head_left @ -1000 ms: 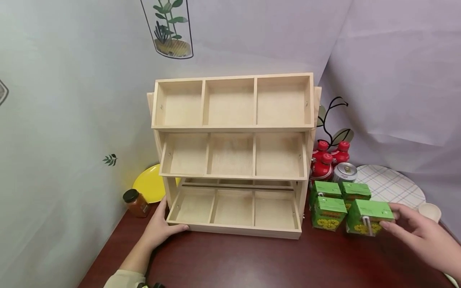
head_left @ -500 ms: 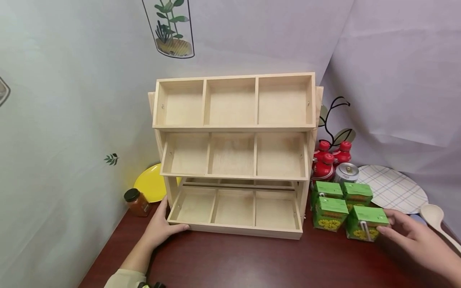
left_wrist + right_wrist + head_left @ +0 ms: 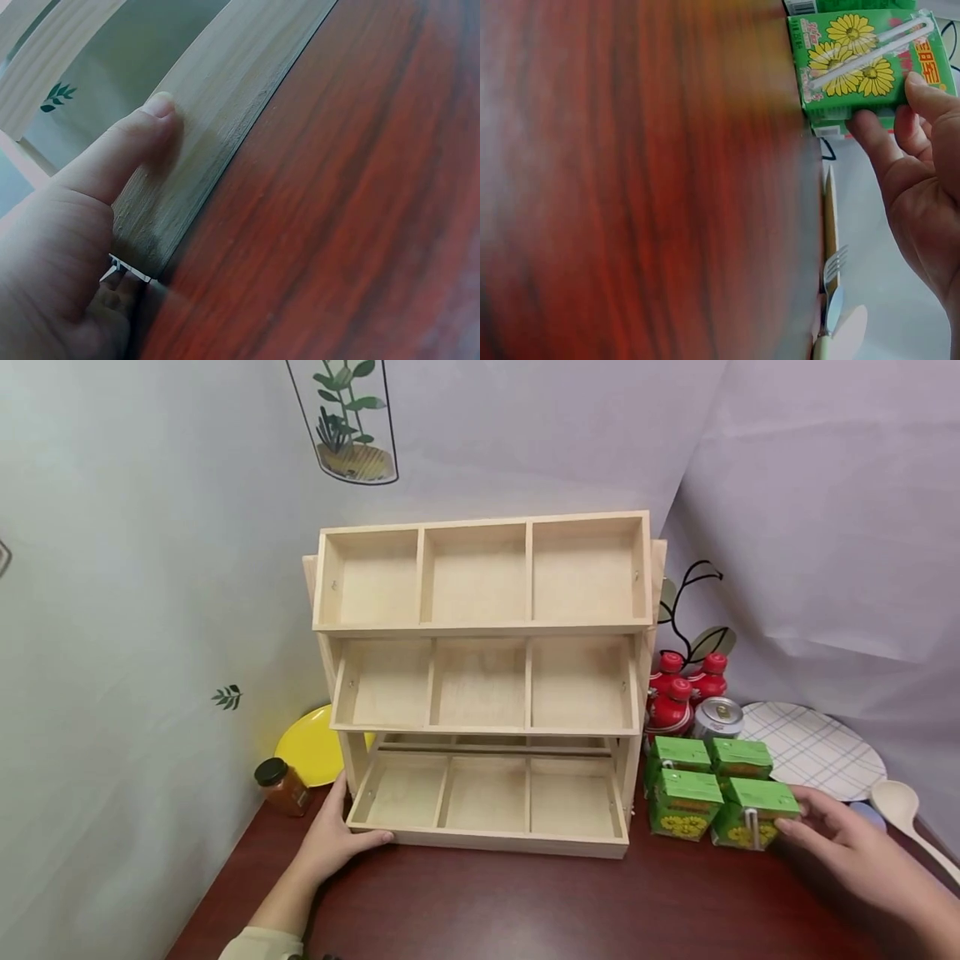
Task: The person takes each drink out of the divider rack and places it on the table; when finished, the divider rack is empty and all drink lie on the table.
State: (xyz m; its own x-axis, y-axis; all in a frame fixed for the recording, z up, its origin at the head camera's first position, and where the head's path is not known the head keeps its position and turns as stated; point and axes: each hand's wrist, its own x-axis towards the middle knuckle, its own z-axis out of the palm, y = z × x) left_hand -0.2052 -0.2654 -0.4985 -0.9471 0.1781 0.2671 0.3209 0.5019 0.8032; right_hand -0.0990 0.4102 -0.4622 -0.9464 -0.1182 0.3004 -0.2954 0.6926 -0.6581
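My right hand (image 3: 847,847) holds a green drink carton (image 3: 752,814) at its right side, thumb on the front edge. In the right wrist view the carton (image 3: 862,60) shows yellow flowers and a straw (image 3: 874,52) on its face. It stands in the front row, right beside another green carton (image 3: 684,806), with two more behind. On the other side, my left hand (image 3: 330,839) grips the lower left corner of a three-tier wooden rack (image 3: 487,839). Its thumb lies along the front board (image 3: 202,112) in the left wrist view; the other fingers are mostly hidden.
Red bottles (image 3: 670,708) and a silver can (image 3: 718,718) stand behind the cartons. A checked round plate (image 3: 810,752) and a pale spoon (image 3: 896,802) lie to the right. Left of the rack are a dark-lidded jar (image 3: 283,787) and a yellow plate (image 3: 309,747). A fork (image 3: 832,266) shows in the right wrist view.
My right hand has moved the carton left, first lower and then slightly back, up beside the other front carton. My left hand keeps its place on the rack corner.
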